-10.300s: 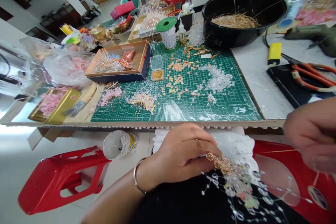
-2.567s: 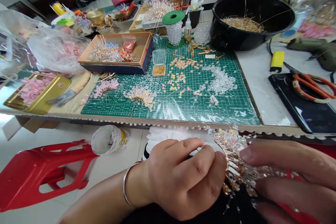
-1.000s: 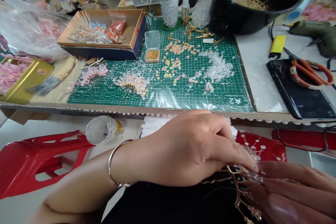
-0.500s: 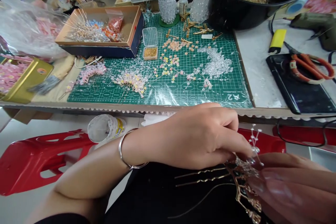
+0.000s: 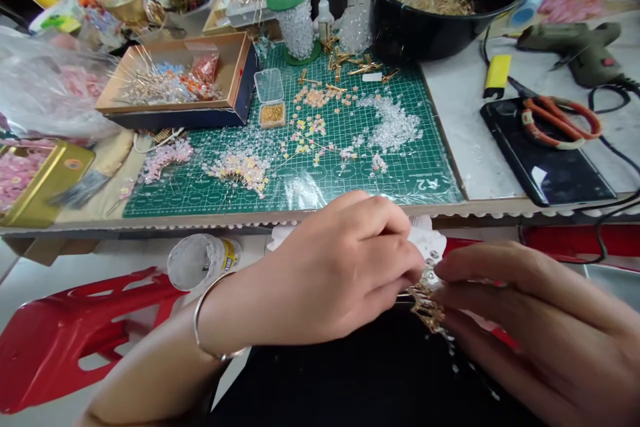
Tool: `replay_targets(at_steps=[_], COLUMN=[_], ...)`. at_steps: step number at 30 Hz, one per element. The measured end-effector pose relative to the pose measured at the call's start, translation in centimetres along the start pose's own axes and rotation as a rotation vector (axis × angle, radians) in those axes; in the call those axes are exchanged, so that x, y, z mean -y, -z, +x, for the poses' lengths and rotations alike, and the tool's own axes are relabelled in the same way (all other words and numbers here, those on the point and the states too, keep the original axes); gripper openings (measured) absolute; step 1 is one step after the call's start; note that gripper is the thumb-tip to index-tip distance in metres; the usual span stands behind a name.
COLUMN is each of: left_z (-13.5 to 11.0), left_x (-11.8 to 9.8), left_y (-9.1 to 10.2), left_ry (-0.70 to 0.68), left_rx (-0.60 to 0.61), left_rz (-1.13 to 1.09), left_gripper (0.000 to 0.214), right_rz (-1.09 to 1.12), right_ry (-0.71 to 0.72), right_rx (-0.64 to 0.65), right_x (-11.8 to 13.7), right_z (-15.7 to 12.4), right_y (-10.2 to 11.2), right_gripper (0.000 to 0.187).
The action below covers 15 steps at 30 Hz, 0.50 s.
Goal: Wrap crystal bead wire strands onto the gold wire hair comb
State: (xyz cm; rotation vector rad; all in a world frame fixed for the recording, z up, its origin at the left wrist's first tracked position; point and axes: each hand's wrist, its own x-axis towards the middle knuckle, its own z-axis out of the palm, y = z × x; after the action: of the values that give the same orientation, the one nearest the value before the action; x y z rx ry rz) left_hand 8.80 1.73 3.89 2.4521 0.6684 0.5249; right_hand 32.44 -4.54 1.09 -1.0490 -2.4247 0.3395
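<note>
Above my lap, a gold hair ornament (image 5: 427, 312) with clear beads is between my two hands. My left hand (image 5: 345, 267), with a silver bangle (image 5: 200, 330) on its wrist, is closed, its fingertips pinching the ornament from the left. From the right, my right hand (image 5: 540, 320) pinches the beaded side, its thumb and fingers closed on it. Much of the ornament is covered by fingers, and its hairpin legs are mostly hidden behind my left hand. A few clear beads (image 5: 454, 353) hang below it against the black cloth (image 5: 350, 380).
Beyond the table edge lies a green cutting mat (image 5: 320, 183) with loose beads and beaded combs (image 5: 240, 170). A box (image 5: 240, 103), a bead spool (image 5: 297, 33) and a black tub (image 5: 400, 37) stand behind. Pliers (image 5: 555, 123), a phone (image 5: 555, 173) and a glue gun (image 5: 575, 47) lie right.
Both hands and the ornament have shifted left in view. The ornament has turned, so its hairpin legs and long wire barely show. The view has tilted slightly, and the right hand shows more.
</note>
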Motion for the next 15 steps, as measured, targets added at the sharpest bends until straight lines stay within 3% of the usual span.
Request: replay_targets(at_steps=[8, 11, 15], left_z=[-0.6, -0.2, 0.7], left_x=[-0.6, -0.2, 0.0], left_y=[0.4, 0.3, 1.0], left_ry=[0.169, 0.133, 0.092], left_rx=[0.024, -0.049, -0.087], left_rz=[0.141, 0.23, 0.356], left_gripper=[0.013, 0.013, 0.015], right_rz=[0.164, 0.285, 0.341], right_ry=[-0.072, -0.137, -0.323], right_rx=[0.057, 0.097, 0.208], right_x=[-0.9, -1.4, -2.5], right_z=[1.1, 2.3, 4.1], right_y=[-0.4, 0.0, 0.7], right_gripper=[0.01, 0.004, 0.013])
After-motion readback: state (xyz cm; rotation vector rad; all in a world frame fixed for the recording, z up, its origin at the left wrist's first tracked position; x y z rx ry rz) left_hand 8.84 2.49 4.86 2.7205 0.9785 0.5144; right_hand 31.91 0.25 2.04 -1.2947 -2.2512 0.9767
